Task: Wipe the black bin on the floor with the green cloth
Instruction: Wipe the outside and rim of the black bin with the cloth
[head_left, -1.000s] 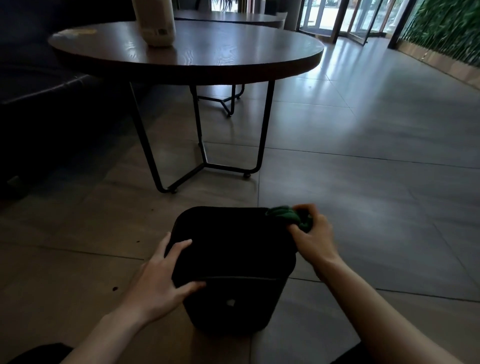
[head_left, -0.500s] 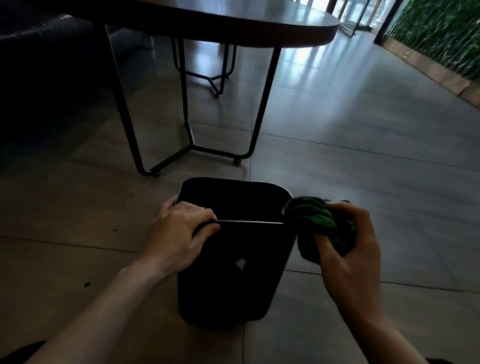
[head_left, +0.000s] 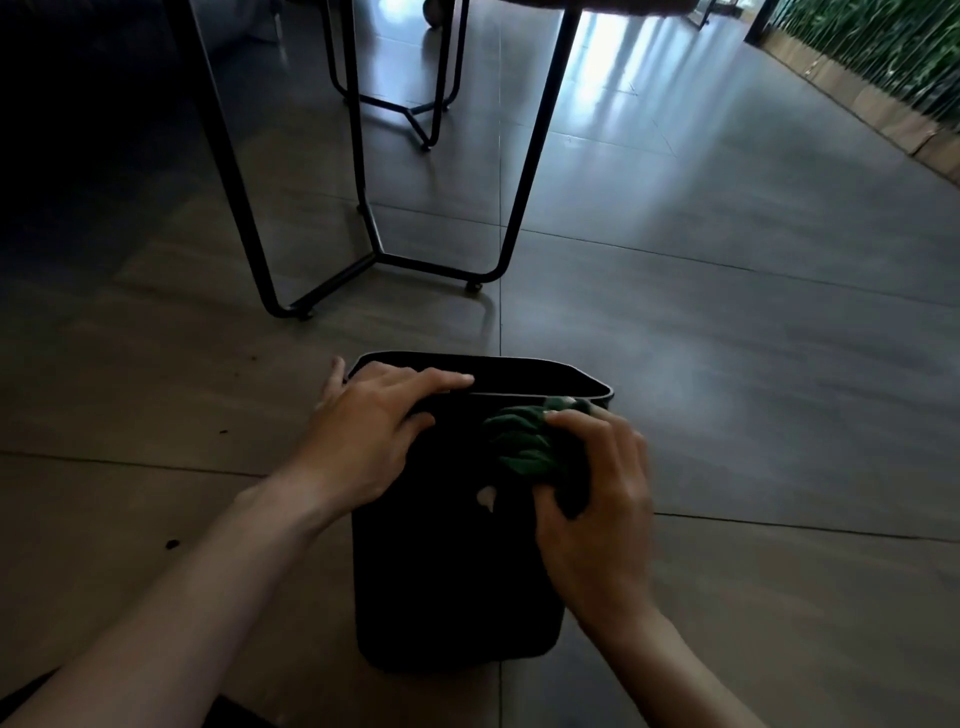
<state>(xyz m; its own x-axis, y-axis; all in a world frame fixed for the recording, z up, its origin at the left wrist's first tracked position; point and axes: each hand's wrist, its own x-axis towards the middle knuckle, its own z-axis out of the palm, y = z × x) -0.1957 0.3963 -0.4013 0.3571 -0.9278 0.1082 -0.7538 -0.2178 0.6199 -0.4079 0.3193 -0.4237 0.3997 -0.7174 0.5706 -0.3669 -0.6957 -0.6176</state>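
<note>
The black bin stands upright on the tiled floor, low in the middle of the head view, its open top facing up. My left hand grips the near left part of its rim, fingers over the edge. My right hand holds the bunched green cloth pressed against the bin's near wall, just under the rim on the right. A small pale mark shows on that wall.
The black metal legs of a round table stand on the floor just beyond the bin. A second table frame is further back. A green plant wall with a wooden base runs along the far right.
The view has tilted further down. My right hand brought the cloth from beside the bin's right corner onto its near wall. My left hand stays on the rim.
</note>
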